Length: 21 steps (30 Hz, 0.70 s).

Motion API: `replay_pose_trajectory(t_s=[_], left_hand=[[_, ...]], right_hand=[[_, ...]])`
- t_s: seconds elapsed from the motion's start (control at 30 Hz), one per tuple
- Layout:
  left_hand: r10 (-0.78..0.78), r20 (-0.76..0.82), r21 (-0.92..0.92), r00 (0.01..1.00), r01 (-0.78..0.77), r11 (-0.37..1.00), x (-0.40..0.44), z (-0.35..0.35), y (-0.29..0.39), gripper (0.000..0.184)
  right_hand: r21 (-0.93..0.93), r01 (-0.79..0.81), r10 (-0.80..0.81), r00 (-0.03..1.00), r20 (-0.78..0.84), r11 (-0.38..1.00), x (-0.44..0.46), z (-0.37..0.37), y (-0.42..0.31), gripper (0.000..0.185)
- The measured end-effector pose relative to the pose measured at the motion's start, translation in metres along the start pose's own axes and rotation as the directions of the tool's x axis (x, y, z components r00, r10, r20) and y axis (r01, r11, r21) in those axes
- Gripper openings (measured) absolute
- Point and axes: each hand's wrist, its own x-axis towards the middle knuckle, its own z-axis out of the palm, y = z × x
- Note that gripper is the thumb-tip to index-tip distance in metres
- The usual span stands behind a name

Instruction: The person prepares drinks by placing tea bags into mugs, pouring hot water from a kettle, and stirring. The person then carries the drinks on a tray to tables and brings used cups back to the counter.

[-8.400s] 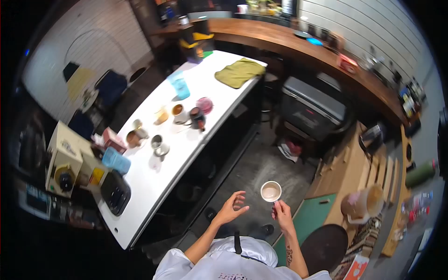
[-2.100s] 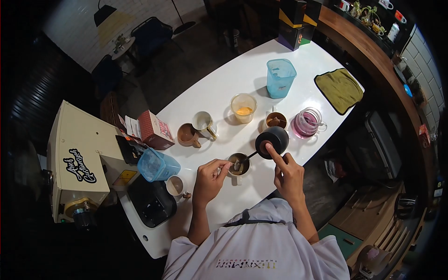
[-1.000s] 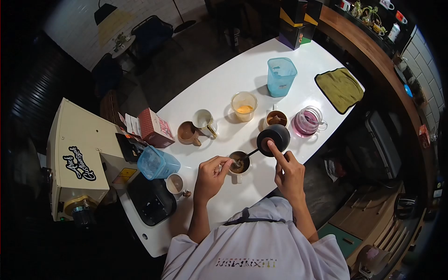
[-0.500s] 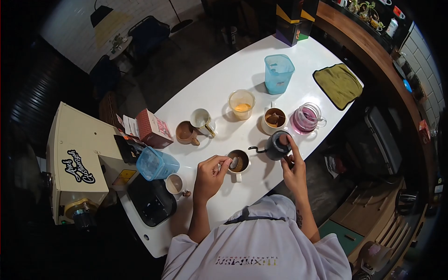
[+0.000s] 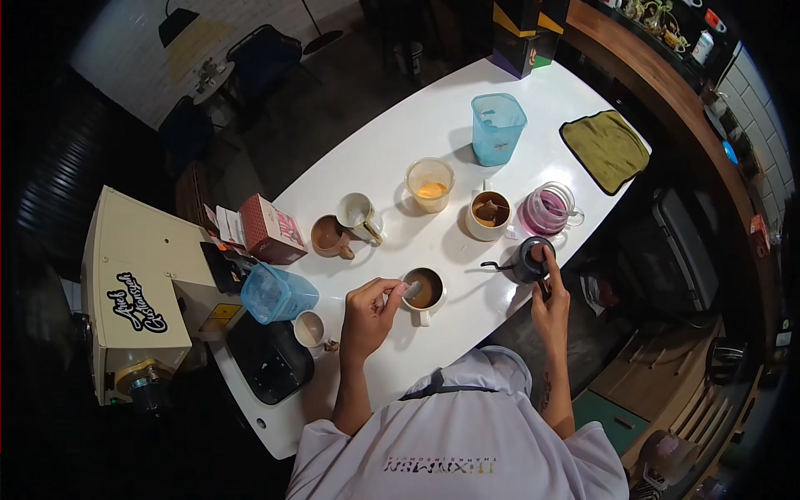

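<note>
My left hand (image 5: 370, 312) is closed, with thumb and fingertips pinching a small pale object (image 5: 412, 289) at the left rim of a white mug (image 5: 425, 317). What that object is I cannot make out. Brown liquid (image 5: 427, 292) shows inside the mug. On the right, my right hand (image 5: 550, 304) grips a small black gooseneck kettle (image 5: 525, 265), thumb over its top. The kettle's spout points left toward the mug but stays apart from it. Behind the kettle stands another white mug (image 5: 477, 229) holding dark liquid and a tea bag (image 5: 488, 208).
A glass server (image 5: 546, 208) with purple liquid is near the right edge. Further back are a blue container (image 5: 498, 133), an olive cloth (image 5: 604, 150) and a cup with orange contents (image 5: 431, 177). Left stand more cups (image 5: 332, 237), a patterned box (image 5: 273, 229) and a cream machine (image 5: 137, 283).
My right hand has moved the kettle to the right, away from the mug. The left hand stays at the mug's rim, and the liquid inside looks lighter brown.
</note>
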Motion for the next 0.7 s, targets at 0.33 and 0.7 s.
replay_pose_trajectory(t_s=[0.33, 0.7], left_hand=[[-0.057, -0.013, 0.005, 0.998, 0.057, 0.998, -0.001, 0.004, 0.005, 0.009], [-0.079, -0.016, 0.01, 0.997, 0.079, 0.997, 0.001, 0.008, 0.001, 0.01]], right_hand=[[0.019, 0.09, -0.089, 0.995, -0.042, 0.996, 0.003, 0.011, 0.016, 0.076], [0.016, 0.125, -0.124, 0.991, -0.044, 0.992, 0.01, 0.013, 0.016, 0.077]])
